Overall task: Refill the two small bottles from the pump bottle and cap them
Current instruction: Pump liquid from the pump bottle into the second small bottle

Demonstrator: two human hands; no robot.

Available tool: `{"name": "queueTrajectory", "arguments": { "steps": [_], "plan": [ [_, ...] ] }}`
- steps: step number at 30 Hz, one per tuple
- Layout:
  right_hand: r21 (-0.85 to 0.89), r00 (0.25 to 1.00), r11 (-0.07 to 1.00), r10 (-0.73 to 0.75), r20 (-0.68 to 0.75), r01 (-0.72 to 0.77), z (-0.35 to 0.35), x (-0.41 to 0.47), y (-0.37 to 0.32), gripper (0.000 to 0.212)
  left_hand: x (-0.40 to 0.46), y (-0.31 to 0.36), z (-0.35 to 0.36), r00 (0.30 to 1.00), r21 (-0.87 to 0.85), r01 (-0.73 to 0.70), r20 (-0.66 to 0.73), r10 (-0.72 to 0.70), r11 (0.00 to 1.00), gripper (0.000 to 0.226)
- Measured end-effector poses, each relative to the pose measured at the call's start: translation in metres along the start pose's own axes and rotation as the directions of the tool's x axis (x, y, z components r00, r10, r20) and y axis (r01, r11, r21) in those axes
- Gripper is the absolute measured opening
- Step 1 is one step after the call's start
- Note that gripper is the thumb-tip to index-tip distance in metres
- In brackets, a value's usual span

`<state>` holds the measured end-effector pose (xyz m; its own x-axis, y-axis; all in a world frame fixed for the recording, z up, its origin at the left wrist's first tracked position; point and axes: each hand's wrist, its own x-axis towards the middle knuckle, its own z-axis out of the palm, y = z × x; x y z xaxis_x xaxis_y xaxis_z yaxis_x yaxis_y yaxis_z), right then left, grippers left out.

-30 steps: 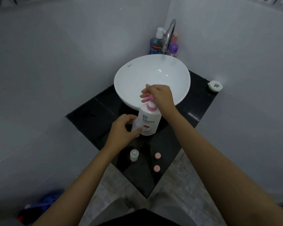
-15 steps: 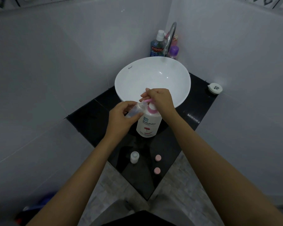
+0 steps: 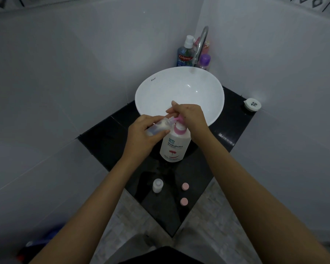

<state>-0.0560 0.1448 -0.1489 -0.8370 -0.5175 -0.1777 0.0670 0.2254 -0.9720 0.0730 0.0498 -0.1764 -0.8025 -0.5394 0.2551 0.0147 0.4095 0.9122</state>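
The left hand (image 3: 141, 137) gripped a small bottle (image 3: 161, 125), tilted, its mouth at the pink spout of the pump bottle (image 3: 174, 144). The right hand (image 3: 191, 116) pressed the pump. A second small bottle (image 3: 157, 185) and two pink caps (image 3: 185, 186) stood near the surface's (image 3: 107, 136) front corner.

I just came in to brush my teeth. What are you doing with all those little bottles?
The person is refilling a small clear bottle, held tilted in the left hand with its mouth at the pink spout. The right hand rests on the pump of the white pump bottle, which stands on the black counter. The other small white bottle stands open nearby, beside two round pink caps.
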Motion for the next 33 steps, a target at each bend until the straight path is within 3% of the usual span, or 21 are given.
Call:
{"name": "queueTrajectory", "arguments": {
  "steps": [5,15,19,23,33],
  "plan": [
    [-0.175,0.997,0.984,-0.029,-0.078,0.015,0.005,-0.001,-0.002,0.041,0.0,-0.001,0.0,0.999,-0.002,0.031,0.013,-0.031,1.0,0.043],
    [-0.206,0.994,0.978,0.019,-0.107,-0.04,0.011,0.001,0.016,0.046,0.002,-0.013,0.003,0.987,-0.069,0.137,0.098,-0.13,0.988,0.045],
    [-0.241,0.993,0.969,-0.078,-0.09,0.054,0.007,0.002,0.009,0.04,0.005,-0.009,0.0,0.988,-0.099,0.13,0.102,-0.12,0.987,0.046],
    [-0.117,0.974,0.981,-0.172,-0.144,0.156,0.006,-0.002,0.004,0.038,0.01,-0.003,-0.003,0.988,-0.112,0.127,0.103,-0.115,0.986,0.046],
    [-0.225,0.981,0.965,-0.163,-0.108,0.135,0.011,0.001,0.025,0.043,0.008,-0.009,0.0,0.976,-0.131,0.191,0.13,-0.174,0.973,0.045]
  ]
}}
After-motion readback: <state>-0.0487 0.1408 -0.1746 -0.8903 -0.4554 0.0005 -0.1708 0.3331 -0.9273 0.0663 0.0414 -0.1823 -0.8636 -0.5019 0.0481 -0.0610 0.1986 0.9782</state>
